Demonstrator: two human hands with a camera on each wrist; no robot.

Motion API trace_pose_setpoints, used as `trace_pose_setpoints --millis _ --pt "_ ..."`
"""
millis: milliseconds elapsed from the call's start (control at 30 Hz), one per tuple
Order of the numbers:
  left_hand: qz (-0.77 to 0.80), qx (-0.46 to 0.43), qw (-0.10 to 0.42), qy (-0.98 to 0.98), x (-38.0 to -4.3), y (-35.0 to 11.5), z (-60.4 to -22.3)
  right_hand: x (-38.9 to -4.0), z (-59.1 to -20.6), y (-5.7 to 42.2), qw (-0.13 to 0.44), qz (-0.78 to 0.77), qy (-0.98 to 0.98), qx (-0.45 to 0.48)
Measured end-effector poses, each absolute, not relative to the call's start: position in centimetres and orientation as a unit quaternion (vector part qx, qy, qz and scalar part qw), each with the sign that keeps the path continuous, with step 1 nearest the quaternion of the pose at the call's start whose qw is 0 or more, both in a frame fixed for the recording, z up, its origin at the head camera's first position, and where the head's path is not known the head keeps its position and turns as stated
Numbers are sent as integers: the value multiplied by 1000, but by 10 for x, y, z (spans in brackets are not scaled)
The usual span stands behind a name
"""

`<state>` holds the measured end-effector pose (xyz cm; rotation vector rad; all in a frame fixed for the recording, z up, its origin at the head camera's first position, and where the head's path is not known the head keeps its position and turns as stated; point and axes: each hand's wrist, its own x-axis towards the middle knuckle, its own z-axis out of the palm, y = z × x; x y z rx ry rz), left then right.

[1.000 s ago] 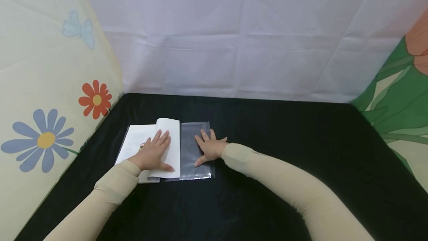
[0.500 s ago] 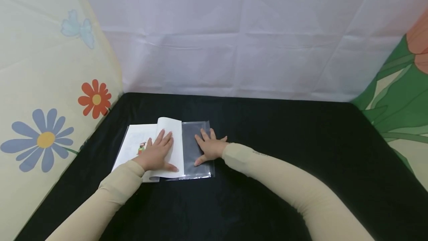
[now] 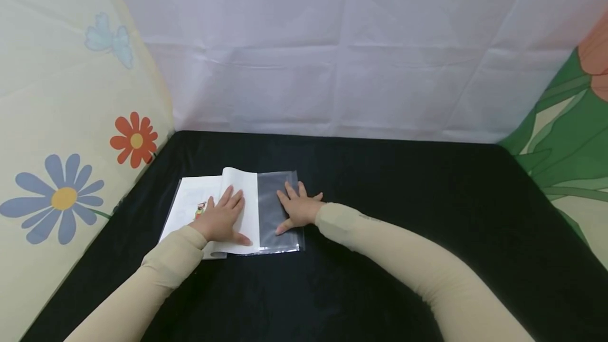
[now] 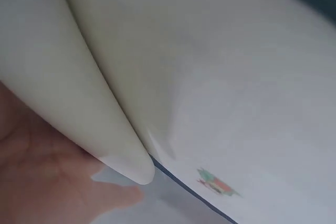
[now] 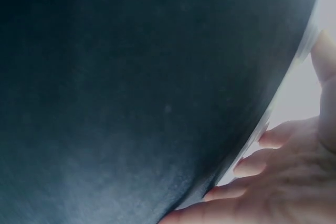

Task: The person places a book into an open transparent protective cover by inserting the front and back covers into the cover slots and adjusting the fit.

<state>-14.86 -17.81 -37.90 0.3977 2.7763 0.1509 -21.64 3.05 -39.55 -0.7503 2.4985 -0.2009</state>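
A white booklet (image 3: pixel 190 193) lies spread on the black tabletop, its left page bearing a small coloured figure (image 3: pixel 200 209). One white leaf (image 3: pixel 244 177) curves over to the right, its edge overlapping a clear plastic cover (image 3: pixel 271 182). My left hand (image 3: pixel 219 220) rests on this leaf with fingers extended and thumb out to the side. On the cover, near its right edge, my right hand (image 3: pixel 298 211) lies with its fingers spread. The left wrist view shows the leaf's rolled fold (image 4: pixel 79 93) beside the hand; the right wrist view shows the fingers (image 5: pixel 252 163) along the cover.
Black cloth (image 3: pixel 404 189) covers the table around the booklet. A white curtain (image 3: pixel 332 67) hangs behind it. Printed flower panels stand at the left (image 3: pixel 52 94) and right (image 3: pixel 575 146).
My left hand and the leaf's edge have shifted slightly right over the plastic cover, then a touch back. More of the coloured figure shows. My right hand stays in place.
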Motion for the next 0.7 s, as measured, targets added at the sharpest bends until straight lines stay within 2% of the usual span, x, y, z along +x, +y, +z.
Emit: trace_pose_setpoints --millis 700 --pt "67 139 189 970 -148 -174 -373 -217 -395 31 261 -68 921 -281"
